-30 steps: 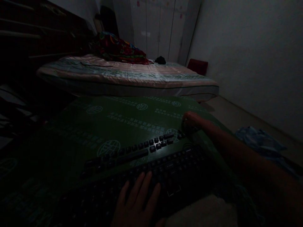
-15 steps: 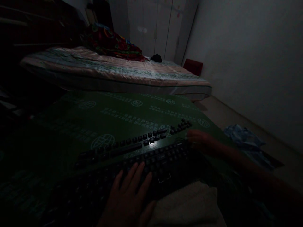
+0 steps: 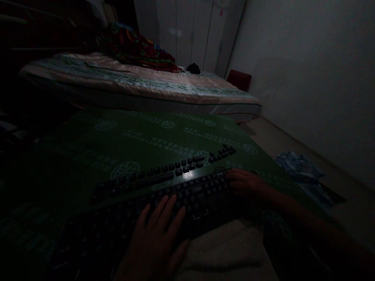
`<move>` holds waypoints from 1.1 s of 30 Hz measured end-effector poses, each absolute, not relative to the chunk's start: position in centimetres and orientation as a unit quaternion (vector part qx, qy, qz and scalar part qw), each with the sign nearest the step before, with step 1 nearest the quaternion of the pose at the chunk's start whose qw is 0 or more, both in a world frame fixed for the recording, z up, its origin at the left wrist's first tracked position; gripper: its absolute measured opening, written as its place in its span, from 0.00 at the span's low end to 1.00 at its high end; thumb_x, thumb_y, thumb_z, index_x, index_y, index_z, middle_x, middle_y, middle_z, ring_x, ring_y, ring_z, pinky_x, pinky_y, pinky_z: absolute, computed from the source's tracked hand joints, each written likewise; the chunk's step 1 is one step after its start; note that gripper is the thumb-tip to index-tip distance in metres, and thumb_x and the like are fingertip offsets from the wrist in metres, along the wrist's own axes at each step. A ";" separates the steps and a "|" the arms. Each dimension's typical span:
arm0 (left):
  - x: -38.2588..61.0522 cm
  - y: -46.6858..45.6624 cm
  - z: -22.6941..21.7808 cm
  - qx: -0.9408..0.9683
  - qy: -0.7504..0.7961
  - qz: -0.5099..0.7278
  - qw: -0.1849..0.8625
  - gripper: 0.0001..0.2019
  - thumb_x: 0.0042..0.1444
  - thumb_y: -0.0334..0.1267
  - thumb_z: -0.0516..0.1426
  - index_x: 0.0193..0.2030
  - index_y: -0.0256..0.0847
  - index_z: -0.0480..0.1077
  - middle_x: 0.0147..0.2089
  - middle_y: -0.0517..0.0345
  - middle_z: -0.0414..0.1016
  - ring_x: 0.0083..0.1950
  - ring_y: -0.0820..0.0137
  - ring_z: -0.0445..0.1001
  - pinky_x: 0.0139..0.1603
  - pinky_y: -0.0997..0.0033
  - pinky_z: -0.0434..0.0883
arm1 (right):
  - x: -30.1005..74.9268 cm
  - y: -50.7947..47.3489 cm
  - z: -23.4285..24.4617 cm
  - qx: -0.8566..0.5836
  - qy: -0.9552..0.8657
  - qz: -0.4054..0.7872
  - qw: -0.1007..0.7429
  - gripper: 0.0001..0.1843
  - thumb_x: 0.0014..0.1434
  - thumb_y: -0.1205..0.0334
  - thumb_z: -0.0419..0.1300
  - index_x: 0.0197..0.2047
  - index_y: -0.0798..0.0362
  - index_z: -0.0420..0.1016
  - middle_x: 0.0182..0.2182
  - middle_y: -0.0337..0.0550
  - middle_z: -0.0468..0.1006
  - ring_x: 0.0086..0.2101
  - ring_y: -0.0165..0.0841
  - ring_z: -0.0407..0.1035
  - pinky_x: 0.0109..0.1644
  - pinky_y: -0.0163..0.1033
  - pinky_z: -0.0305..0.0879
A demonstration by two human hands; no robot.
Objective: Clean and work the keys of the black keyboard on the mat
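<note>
The keyboard (image 3: 202,191) lies on the green bench (image 3: 88,148). The left hand (image 3: 155,234) rests flat on it, fingers (image 3: 167,206) released; the right hand (image 3: 246,182) touches its right end, grip too dark to tell.

A dim room holds a low bed (image 3: 140,88), white wardrobe doors (image 3: 187,35) and a bare wall (image 3: 307,70).
</note>
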State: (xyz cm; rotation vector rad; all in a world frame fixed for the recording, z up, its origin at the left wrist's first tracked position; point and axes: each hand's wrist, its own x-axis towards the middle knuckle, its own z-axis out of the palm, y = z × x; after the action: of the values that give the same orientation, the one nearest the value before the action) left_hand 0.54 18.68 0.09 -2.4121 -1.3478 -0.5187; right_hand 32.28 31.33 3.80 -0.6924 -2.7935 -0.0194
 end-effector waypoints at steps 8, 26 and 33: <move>0.7 18.6 0.4 -0.843 -0.480 -0.187 0.155 0.23 0.55 0.43 0.55 0.57 0.42 0.67 0.63 0.43 0.64 0.61 0.51 0.64 0.60 0.47 0.54 | 32.4 31.3 3.8 -0.229 -0.964 -0.014 0.134 0.08 0.59 0.71 0.53 0.36 0.57 0.74 0.45 0.54 0.76 0.51 0.41 0.68 0.53 0.46 0.70; 0.8 18.5 0.6 -0.841 -0.492 -0.185 0.128 0.22 0.54 0.43 0.55 0.57 0.43 0.67 0.62 0.44 0.65 0.61 0.52 0.64 0.61 0.47 0.53 | 33.0 31.5 3.3 -0.235 -0.958 0.040 0.157 0.07 0.59 0.69 0.54 0.36 0.55 0.75 0.47 0.52 0.76 0.53 0.41 0.67 0.54 0.47 0.70; 0.8 18.5 0.6 -0.844 -0.490 -0.174 0.131 0.23 0.54 0.44 0.56 0.57 0.43 0.67 0.62 0.43 0.64 0.61 0.51 0.64 0.60 0.46 0.54 | 33.7 31.7 2.2 -0.243 -0.940 0.074 0.227 0.05 0.60 0.65 0.58 0.38 0.52 0.76 0.46 0.50 0.77 0.52 0.40 0.69 0.50 0.48 0.72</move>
State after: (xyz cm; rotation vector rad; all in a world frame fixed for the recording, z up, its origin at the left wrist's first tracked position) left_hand 0.81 18.51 0.56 -2.4516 -1.4223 -0.5047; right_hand 33.71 31.68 2.15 -0.6700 -2.5901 0.2042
